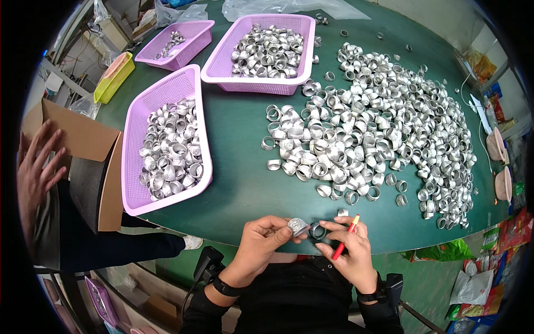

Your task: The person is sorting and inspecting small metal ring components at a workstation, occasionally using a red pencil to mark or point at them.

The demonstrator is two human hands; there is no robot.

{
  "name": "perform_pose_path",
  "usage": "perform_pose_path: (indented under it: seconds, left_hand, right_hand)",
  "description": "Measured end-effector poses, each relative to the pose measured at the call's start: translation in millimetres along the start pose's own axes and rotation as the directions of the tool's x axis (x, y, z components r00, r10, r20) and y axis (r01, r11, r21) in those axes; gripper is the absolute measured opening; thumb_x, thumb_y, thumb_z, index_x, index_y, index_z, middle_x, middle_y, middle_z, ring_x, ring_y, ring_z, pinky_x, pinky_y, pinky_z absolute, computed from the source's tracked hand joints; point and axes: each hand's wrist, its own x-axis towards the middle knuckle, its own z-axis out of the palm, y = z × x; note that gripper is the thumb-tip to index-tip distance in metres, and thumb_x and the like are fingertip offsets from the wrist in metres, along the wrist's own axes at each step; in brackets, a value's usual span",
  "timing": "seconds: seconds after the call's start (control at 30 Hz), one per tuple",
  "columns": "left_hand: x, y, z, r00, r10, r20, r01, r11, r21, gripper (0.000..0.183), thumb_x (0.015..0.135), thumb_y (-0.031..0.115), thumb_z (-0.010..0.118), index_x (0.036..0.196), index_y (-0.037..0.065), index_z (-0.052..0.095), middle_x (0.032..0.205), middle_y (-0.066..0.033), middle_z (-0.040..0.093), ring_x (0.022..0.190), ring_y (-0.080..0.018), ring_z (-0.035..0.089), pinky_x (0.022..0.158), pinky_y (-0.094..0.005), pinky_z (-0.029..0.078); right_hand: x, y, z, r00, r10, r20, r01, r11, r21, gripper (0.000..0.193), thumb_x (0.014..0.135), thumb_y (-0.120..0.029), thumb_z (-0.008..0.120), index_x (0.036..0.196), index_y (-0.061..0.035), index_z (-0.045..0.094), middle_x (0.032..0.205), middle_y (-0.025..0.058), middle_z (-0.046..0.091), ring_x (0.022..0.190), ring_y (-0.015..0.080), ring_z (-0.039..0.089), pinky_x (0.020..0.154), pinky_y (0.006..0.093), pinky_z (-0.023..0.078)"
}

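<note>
Between the thumb and fingers of my left hand (262,239) is a silver metal ring (297,226), its round engraved face turned up. My right hand (351,250) grips a slim red pen (346,239) with a yellowish end, slanting across the fingers. A darker ring (317,231) touches or nearly touches the right fingertips, just beside the silver ring; whether it is held or rests on the table edge I cannot tell. One more loose ring (342,212) lies just beyond my right hand.
A wide heap of metal rings (367,122) covers the right of the green table (245,167). Purple baskets (129,161) with rings stand left and back, beside a yellow basket (114,80). At far left, another person's hand (41,161) is by a cardboard box (78,133).
</note>
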Motion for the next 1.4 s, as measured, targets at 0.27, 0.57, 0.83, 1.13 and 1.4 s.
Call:
perform_pose_path:
  seconds: [0.27,0.57,0.83,1.13,1.4]
  left_hand:
    - [-12,-9,0,0.989,-0.109,0.099,0.114,0.992,-0.052,0.016,0.087,0.018,0.054,0.089,0.002,0.057,0.094,-0.0086,0.062,0.085,-0.0128,0.058,0.061,-0.0245,0.05]
    - [-20,-20,-1,0.962,0.272,-0.021,-0.252,0.916,0.312,0.025,0.08,0.008,0.061,0.103,0.002,0.053,0.102,-0.0058,0.055,0.095,-0.015,0.053,0.08,-0.0271,0.043]
    - [2,-35,-30,0.83,0.552,0.079,-0.321,0.358,0.877,0.035,0.074,0.007,0.061,0.107,0.003,0.051,0.105,-0.0116,0.052,0.096,-0.0284,0.049,0.085,-0.0358,0.039]
    - [4,-30,-28,0.857,0.515,0.038,-0.31,0.454,0.835,0.034,0.075,0.007,0.06,0.108,0.004,0.051,0.103,-0.0122,0.055,0.099,-0.0281,0.049,0.086,-0.0359,0.039]
    - [1,-35,-30,0.837,0.548,-0.002,-0.303,0.466,0.831,0.036,0.073,0.003,0.059,0.108,0.004,0.051,0.107,-0.0116,0.053,0.102,-0.0291,0.047,0.088,-0.0367,0.037]
  right_hand:
    - [25,-34,16,0.976,-0.015,-0.219,0.11,0.897,0.428,0.044,0.058,-0.001,0.077,0.09,-0.0048,0.048,0.094,0.013,0.063,0.082,0.0258,0.056,0.075,0.0347,0.043]
    - [3,-23,17,0.982,0.03,-0.185,0.058,0.89,0.452,0.015,0.089,-0.013,0.049,0.096,0.0001,0.051,0.096,0.0127,0.056,0.094,0.0226,0.053,0.087,0.0353,0.04]
    - [-25,37,15,0.956,-0.002,-0.293,0.051,0.985,0.162,0.014,0.089,-0.008,0.048,0.098,0.0019,0.051,0.094,0.0143,0.06,0.084,0.0218,0.057,0.082,0.0313,0.043]
    - [-30,46,21,0.879,0.111,-0.464,-0.03,0.984,0.178,0.018,0.088,-0.01,0.049,0.1,0.0042,0.051,0.09,0.0146,0.058,0.08,0.0242,0.055,0.082,0.0347,0.042]
    - [-22,17,16,0.98,-0.068,-0.187,0.058,0.997,-0.058,0.022,0.075,-0.004,0.063,0.097,-0.0056,0.059,0.086,0.0137,0.057,0.078,0.0308,0.053,0.073,0.0383,0.042]
